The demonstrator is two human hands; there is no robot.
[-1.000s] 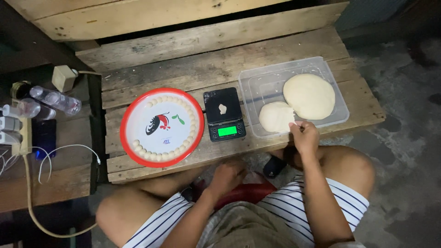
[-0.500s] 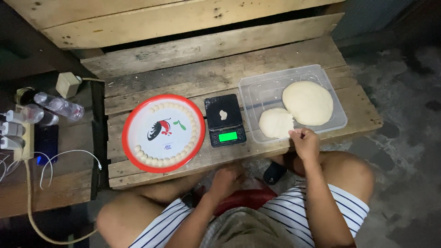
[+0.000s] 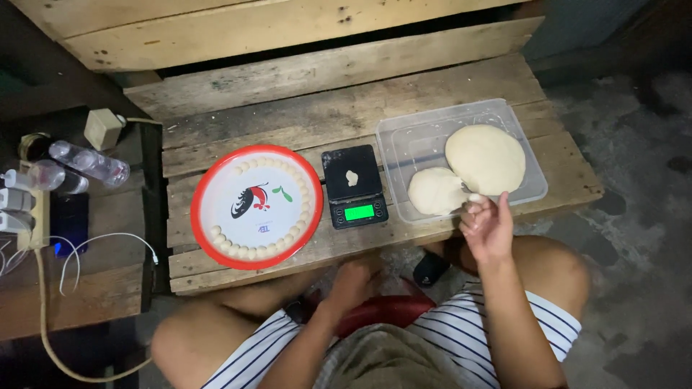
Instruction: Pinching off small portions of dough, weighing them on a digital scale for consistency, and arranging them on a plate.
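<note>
My right hand [image 3: 489,227] is at the near edge of a clear plastic tray [image 3: 404,130], its fingertips pinching the edge of the smaller dough lump [image 3: 435,190]. A larger flat dough lump [image 3: 485,158] lies beside it in the same tray. Left of the tray is a black digital scale [image 3: 353,209] with a small piece of dough [image 3: 352,177] on its pan. My left hand [image 3: 353,282] rests curled below the bench edge, above my lap, holding nothing visible.
A round red-rimmed plate [image 3: 256,205] with several small dough balls [image 3: 245,251] along its rim lies left of the scale on the wooden bench [image 3: 346,108]. Further left are plastic bottles [image 3: 90,162], a power strip [image 3: 18,209] and cables [image 3: 86,245].
My right hand has stayed at the smaller dough lump and shifted slightly right along the tray's near edge. My left hand has not moved.
</note>
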